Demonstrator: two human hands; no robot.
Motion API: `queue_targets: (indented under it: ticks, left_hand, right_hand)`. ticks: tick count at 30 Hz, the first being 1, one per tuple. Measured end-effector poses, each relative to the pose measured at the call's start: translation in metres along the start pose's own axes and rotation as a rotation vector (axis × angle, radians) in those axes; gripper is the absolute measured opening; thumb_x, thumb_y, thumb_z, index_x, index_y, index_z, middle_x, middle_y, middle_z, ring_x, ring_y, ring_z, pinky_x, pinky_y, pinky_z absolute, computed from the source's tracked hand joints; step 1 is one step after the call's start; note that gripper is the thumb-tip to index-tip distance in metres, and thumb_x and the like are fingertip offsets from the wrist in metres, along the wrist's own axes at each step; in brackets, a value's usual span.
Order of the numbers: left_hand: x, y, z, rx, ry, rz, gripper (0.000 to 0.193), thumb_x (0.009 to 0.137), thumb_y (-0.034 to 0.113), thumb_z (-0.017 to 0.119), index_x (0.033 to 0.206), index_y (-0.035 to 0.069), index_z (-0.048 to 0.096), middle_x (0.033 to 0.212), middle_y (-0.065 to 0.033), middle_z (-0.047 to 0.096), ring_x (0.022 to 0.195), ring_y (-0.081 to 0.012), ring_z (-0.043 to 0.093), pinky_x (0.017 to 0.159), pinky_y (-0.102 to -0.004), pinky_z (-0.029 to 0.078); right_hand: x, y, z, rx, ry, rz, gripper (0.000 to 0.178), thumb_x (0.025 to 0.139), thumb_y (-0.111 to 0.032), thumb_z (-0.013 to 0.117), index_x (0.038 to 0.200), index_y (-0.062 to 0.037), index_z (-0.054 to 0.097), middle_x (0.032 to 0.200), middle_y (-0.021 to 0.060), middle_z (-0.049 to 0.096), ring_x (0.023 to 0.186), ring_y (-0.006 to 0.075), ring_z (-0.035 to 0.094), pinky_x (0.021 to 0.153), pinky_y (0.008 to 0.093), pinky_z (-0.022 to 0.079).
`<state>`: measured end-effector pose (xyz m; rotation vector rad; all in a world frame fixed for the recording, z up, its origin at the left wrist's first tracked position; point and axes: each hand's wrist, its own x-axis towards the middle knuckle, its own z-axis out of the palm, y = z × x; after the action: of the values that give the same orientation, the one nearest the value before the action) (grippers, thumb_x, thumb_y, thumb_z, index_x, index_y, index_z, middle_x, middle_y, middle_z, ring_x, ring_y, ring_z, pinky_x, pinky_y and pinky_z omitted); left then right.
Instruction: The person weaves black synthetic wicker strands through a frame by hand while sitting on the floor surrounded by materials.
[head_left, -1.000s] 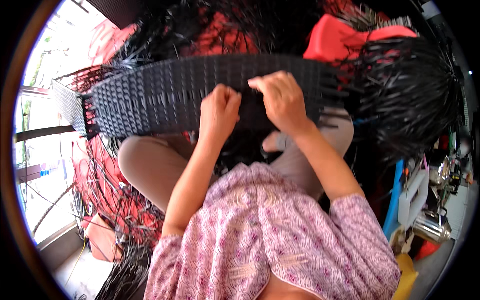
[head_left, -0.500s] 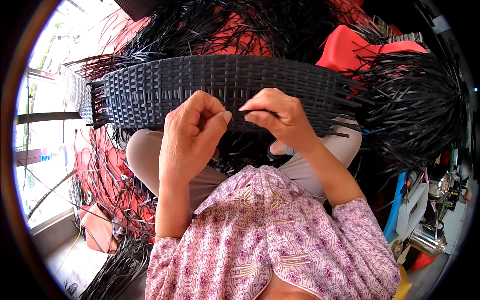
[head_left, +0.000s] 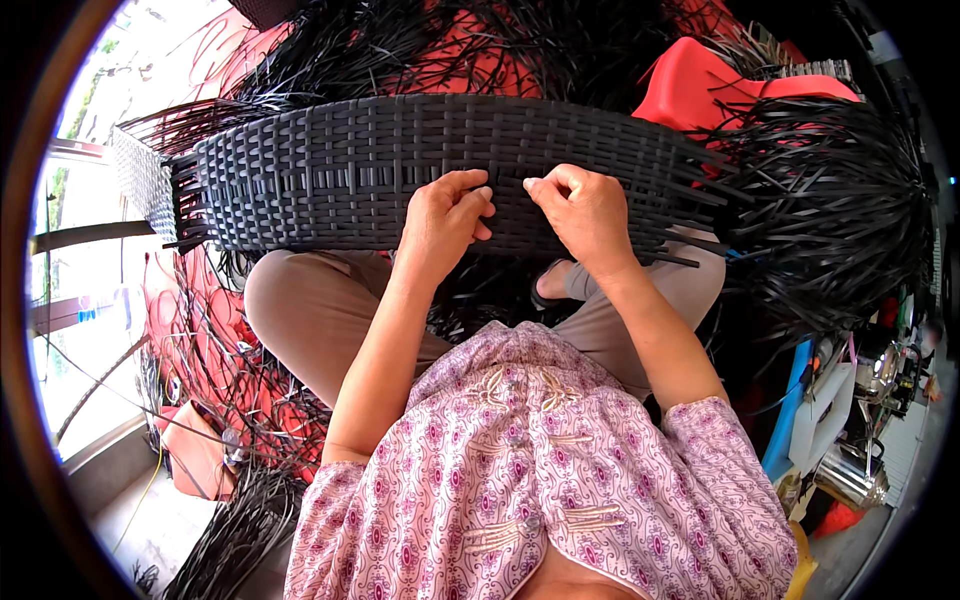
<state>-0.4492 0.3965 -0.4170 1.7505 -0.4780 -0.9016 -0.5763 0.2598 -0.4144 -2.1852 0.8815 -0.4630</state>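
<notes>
at the knees (head_left: 285, 290), woven panel (head_left: 300, 180) (blk., flat strips) spans l. to r.; loose strip ends (head_left: 690, 192) project from its r. side. l. hand (head_left: 440, 225): over panel's lower mid. section, thumb & index tips close tog., other fingers curled; can't tell if a strip is clamped. r. hand (head_left: 590, 215): opp. l. hand, small gap btwn., thumb & index tips close tog., pointing l.; can't tell if it grips a strip either. surroundings: blk. strip bundle (head_left: 830, 210) to r. of panel; red plastic item (head_left: 690, 88) beyond panel's r. half; more blk. strips (head_left: 330, 65) past its far edge; metal vessel (head_left: 853, 475) at lower r., near blue item (head_left: 785, 415).
</notes>
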Motion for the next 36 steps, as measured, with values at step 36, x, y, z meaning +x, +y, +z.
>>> queue_targets:
  ticks: [36]
  left_hand:
    - [-0.023,0.009,-0.051,-0.087,0.297,0.298,0.006,0.096,0.003,0.064,0.091,0.002,0.06,0.088,-0.0024,0.063,0.071,-0.0086,0.061,0.063,-0.0203,0.049]
  right_hand:
    - [0.005,-0.028,0.007,-0.083,-0.036,-0.46,0.028,0.078,-0.012,0.078,0.102,-0.0071,0.064,0.103,0.0086,0.069,0.094,0.0274,0.066,0.082,0.0393,0.051]
